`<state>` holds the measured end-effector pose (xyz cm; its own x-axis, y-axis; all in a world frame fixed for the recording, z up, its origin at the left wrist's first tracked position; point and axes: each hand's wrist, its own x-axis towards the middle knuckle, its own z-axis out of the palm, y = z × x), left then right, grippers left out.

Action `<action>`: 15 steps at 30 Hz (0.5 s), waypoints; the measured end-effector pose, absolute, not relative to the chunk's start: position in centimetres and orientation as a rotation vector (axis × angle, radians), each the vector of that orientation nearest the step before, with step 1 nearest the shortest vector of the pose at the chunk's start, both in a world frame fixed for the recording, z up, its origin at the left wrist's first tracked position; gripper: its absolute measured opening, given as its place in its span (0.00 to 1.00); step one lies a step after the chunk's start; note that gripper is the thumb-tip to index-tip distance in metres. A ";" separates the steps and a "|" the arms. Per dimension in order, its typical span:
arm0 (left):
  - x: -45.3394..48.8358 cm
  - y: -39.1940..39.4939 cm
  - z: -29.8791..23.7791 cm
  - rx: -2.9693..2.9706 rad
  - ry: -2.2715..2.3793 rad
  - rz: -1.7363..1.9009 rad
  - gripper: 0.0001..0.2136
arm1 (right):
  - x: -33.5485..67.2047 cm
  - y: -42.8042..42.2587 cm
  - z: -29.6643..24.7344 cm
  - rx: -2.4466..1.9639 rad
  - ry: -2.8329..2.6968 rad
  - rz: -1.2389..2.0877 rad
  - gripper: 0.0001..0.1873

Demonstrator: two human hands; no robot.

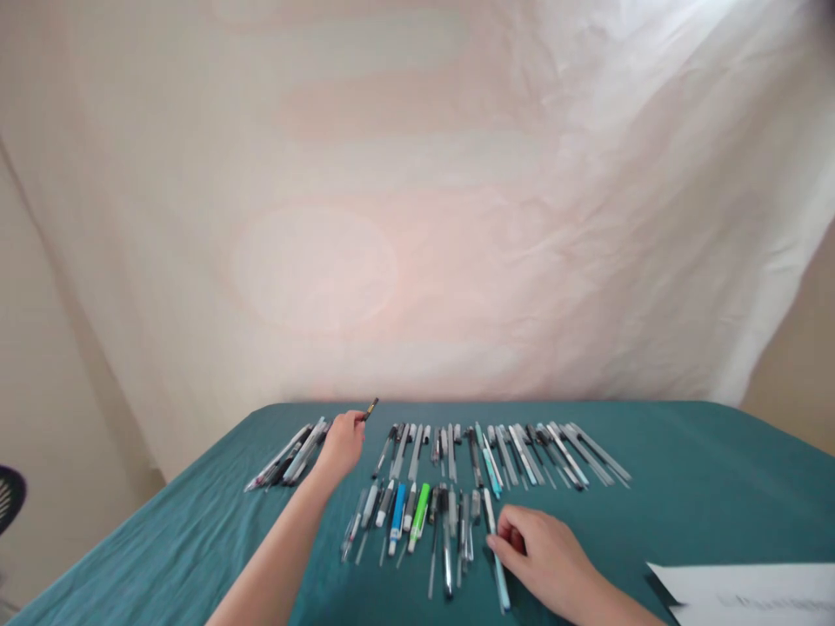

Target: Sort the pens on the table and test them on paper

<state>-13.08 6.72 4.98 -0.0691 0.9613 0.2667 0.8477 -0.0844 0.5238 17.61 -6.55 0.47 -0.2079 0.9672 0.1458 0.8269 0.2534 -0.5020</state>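
Note:
My left hand [344,445] reaches over the far left of the table, its fingers closed on a dark pen [371,408]. Only one end of that pen shows, with a small gold-coloured mark. Just left of the hand lies a bundle of pens [297,454]. At the right end of the near row, my right hand [538,543] has its thumb and curled fingers at a white and light-blue pen [499,574], which lies on the cloth. To its left in that row are a black-capped clear pen [447,556], a green marker [418,519] and a blue marker [397,520].
A far row of several pens [522,454] runs across the table, many grey, clear or white, with a turquoise pen [488,461] among them. Dark green cloth [704,487] covers the table. White paper [750,591] lies at the near right. A pale sheet [424,261] hangs behind.

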 end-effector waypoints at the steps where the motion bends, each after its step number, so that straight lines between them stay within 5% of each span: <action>1: -12.1 6.5 5.4 1.974 1.898 0.890 0.15 | 17.6 -6.6 0.6 -1.633 -2.105 0.446 0.11; 7: -4.9 2.1 6.7 1.618 1.277 0.920 0.22 | 17.6 -6.8 1.0 -1.637 -2.091 0.453 0.12; 15: 2.6 -3.5 5.1 0.825 0.743 0.729 0.12 | 18.7 -5.2 0.9 -1.434 -1.689 0.894 0.23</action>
<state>2.56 -3.52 5.13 0.5332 0.7968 -0.2842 -0.2683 0.4779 0.8365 18.65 -5.21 0.86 -0.1069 0.9898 0.0946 0.4780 0.1346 -0.8680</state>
